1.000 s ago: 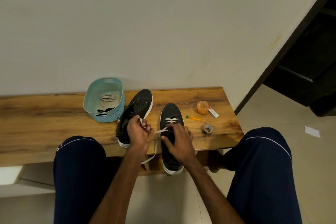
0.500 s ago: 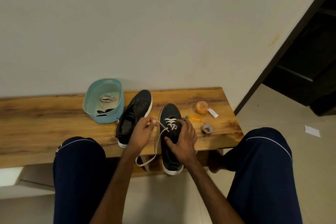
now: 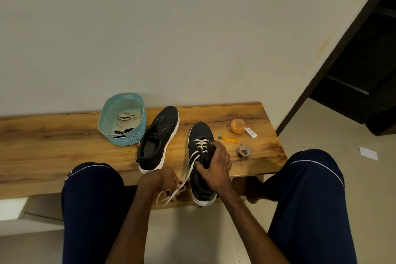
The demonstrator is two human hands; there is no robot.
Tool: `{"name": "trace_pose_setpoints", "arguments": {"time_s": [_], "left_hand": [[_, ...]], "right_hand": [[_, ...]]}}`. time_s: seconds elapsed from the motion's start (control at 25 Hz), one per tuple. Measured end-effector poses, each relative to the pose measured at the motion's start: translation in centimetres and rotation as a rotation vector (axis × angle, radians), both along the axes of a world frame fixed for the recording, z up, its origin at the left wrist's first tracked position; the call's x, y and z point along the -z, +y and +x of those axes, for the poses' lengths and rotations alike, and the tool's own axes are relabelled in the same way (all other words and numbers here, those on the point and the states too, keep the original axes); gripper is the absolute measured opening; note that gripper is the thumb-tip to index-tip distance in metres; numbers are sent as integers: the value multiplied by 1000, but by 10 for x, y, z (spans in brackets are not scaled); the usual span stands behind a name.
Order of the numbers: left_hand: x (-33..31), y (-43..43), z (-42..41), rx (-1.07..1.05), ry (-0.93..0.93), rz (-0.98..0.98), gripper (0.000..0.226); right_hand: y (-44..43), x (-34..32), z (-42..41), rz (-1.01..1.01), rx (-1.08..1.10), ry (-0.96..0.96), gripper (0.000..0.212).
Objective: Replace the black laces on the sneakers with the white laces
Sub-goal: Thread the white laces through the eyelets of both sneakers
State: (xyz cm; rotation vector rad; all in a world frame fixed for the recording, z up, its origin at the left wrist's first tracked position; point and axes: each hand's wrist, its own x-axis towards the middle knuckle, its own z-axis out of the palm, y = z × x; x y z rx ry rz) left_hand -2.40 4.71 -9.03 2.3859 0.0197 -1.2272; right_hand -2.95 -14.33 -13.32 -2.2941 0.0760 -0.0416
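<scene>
L hand point(image 3: 159, 180) sits ~7 o'clock off R hand point(image 3: 216, 165), fingers curled, pinching white lace point(image 3: 188, 165); R hand grips sneaker point(image 3: 201, 134), thumb aimed ~10 o'clock; both forearms come up from 6 o'clock, btw knees

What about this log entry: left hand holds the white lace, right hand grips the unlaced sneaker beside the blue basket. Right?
Not quite. The head view shows the right hand gripping the partly laced sneaker, nearer the tape roll; the unlaced sneaker beside the blue basket lies untouched. The left hand does hold the white lace.
</scene>
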Motion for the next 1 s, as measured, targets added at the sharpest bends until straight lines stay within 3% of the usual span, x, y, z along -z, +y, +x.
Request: {"name": "trace_pose_setpoints", "arguments": {"time_s": [0.16, 0.28, 0.44, 0.52, 0.72, 0.92, 1.0], "left_hand": [[11, -15, 4, -161, -358, 96, 12], [11, -32, 4, -273, -571, 38, 21], [17, -49, 0, -254, -719, -13, 9], [18, -45, 4, -267, -662, -45, 9], [-27, -42, 9, -901, -407, -610, 28], [-58, -36, 8, -975, -412, -1147, 27], [-53, -33, 11, -998, -388, -1269, 27]], "right_hand": [[-1, 1, 0, -3, -9, 19, 80], [1, 2, 0, -15, -14, 26, 79], [1, 0, -2, -27, -21, 10, 76], [1, -2, -1, -36, -32, 1, 73], [-7, -7, 2, -43, -118, 25, 61], [3, -41, 3, 158, -129, -161, 23], [17, -54, -4, 204, -222, -124, 24]]}}
